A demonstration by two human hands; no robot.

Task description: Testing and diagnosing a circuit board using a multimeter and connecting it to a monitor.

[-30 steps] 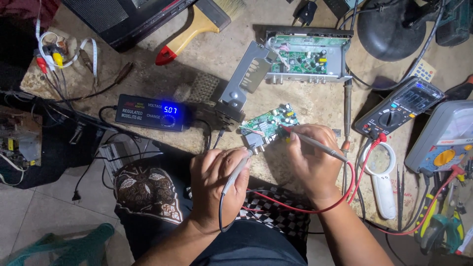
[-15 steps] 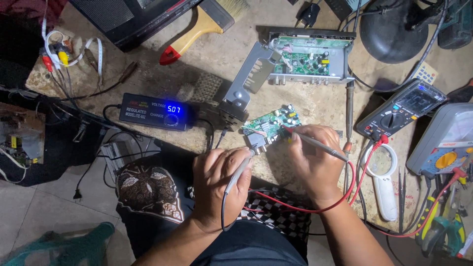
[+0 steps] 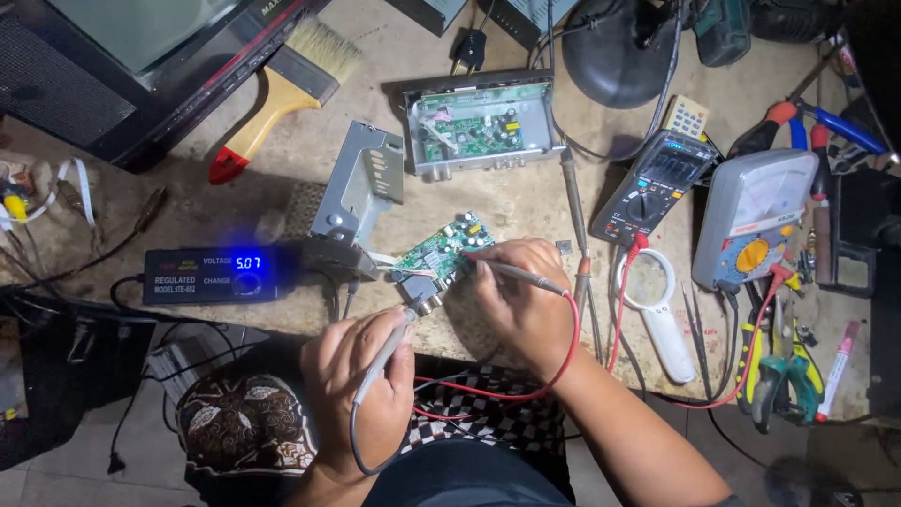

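A small green circuit board lies tilted near the bench's front edge. My left hand grips a grey test probe whose tip touches the board's lower corner. My right hand holds a second probe with a red lead, its tip on the board's right side. The red lead loops under my right wrist. Both hands sit just below the board.
A digital multimeter and an analog meter sit at right, with a magnifier and pliers. A black power supply with blue display is at left. An open metal case holding a board, a metal bracket and a paintbrush lie behind.
The view has shifted slightly. Both hands stay on the board with the probes, barely moving.
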